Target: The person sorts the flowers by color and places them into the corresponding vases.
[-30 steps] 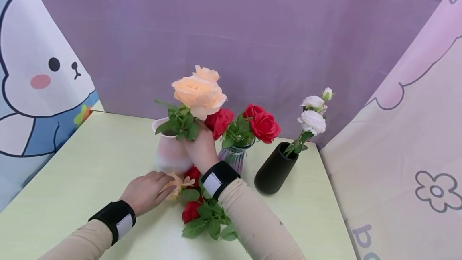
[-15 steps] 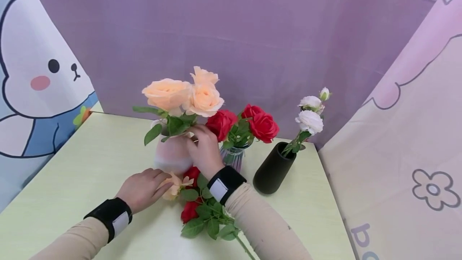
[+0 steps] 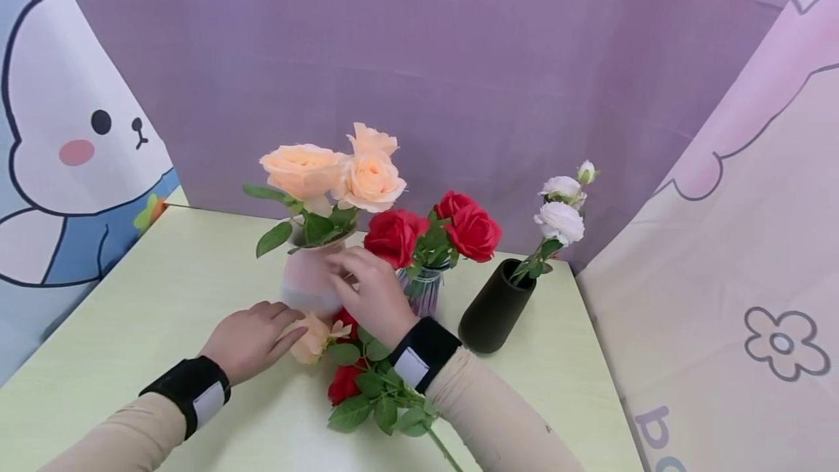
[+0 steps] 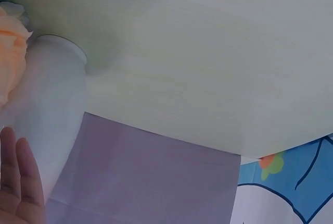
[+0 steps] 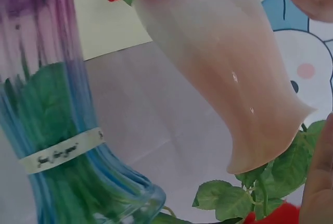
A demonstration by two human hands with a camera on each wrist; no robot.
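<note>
While the left hand (image 3: 252,341) is touching the loose peach rose (image 3: 310,337) lying by the pink vase (image 3: 308,279) | right hand (image 3: 370,293) hovering, fingers relaxed, gripping nothing | I'd be pinching the stem low, keeping the vase steady

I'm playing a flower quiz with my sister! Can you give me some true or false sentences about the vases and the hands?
1. The peach roses stand in the pink vase. True.
2. The black vase holds red roses. False: it holds white roses.
3. The left hand touches a peach bloom lying on the table. True.
4. The right hand grips the black vase. False: it is open beside the pink vase.
5. Red roses lie on the table. True.
</note>
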